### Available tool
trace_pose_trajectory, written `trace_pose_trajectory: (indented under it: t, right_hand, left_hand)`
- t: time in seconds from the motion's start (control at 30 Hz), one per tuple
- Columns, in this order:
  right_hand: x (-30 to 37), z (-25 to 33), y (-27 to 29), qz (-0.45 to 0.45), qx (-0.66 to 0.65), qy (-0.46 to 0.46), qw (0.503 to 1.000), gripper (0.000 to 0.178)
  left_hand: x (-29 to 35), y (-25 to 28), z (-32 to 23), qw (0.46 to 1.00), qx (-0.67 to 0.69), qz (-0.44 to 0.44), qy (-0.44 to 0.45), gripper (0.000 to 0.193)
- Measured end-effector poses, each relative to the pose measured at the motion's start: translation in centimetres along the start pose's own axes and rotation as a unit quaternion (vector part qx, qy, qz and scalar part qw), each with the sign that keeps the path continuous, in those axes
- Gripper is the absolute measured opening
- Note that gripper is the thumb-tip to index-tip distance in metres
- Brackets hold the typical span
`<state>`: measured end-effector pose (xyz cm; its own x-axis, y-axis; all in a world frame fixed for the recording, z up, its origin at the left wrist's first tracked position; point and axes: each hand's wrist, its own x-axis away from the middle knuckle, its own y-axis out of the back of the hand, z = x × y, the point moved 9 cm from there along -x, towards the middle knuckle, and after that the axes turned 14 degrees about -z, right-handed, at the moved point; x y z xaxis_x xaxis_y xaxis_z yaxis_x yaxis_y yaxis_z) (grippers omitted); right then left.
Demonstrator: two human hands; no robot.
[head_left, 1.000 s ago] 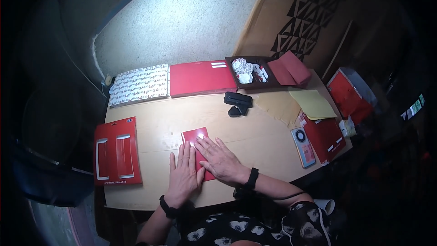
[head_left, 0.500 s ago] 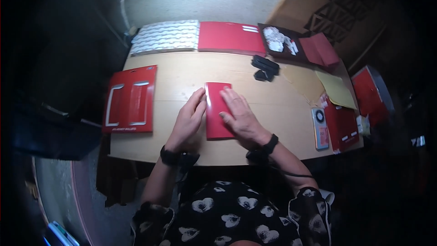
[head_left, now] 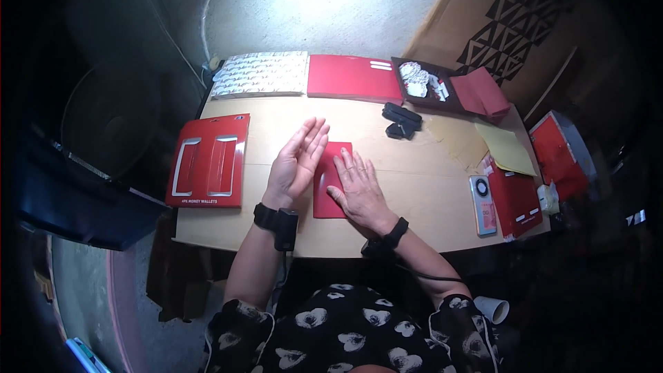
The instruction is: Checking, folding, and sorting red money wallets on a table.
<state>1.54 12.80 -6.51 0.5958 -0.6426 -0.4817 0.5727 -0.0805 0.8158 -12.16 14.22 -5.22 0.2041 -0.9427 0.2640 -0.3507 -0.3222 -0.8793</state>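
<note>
A glossy red paper wallet (head_left: 331, 200) lies upright on the table in front of me. My right hand (head_left: 359, 193) rests flat on its right side, fingers stretched out and slightly apart, covering part of it. At its left edge is my left hand (head_left: 298, 166), lifted and turned so the palm shows, with the fingers extended and nothing in them. It overlaps the wallet's upper left edge; whether it touches cannot be made out. Both wrists carry black straps with small black devices.
A red flat package (head_left: 208, 193) with two cut-out windows lies at the left. Along the back are a patterned white stack (head_left: 259, 74), a red folder (head_left: 352, 77) and a dark tray (head_left: 452, 100). Black clips (head_left: 402, 119), a phone (head_left: 483, 204) and yellow paper (head_left: 505, 148) lie right.
My left hand has lifted and rolled from the wallet's edge so its palm shows. The right hand stays flat on the wallet. The whole view has shifted slightly.
</note>
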Motion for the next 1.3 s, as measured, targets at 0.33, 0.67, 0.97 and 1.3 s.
trace_pose_trajectory:
  t: [0.33, 0.67, 0.97, 1.3]
  right_hand:
    - [-2.4, -2.8, -0.4, 0.028, -0.135, -0.088, 0.986, 0.069]
    - [-1.8, -8.2, 1.2, -0.078, -0.569, -0.313, 0.757, 0.052]
    - [-1.9, -0.4, 0.6, 0.028, -0.186, -0.048, 0.981, 0.05]
    - [-14.0, -7.7, 3.1, -0.133, -0.076, 0.014, 0.988, 0.057]
  left_hand:
    - [-1.7, 1.1, 0.7, 0.97, -0.208, -0.092, -0.083, 0.046]
    - [-0.9, 2.4, 1.5, 0.9, -0.421, -0.066, -0.092, 0.052]
    - [1.6, 0.0, -1.0, 0.646, -0.672, 0.054, -0.358, 0.041]
    - [3.2, 0.7, 0.6, 0.445, -0.82, 0.129, -0.338, 0.054]
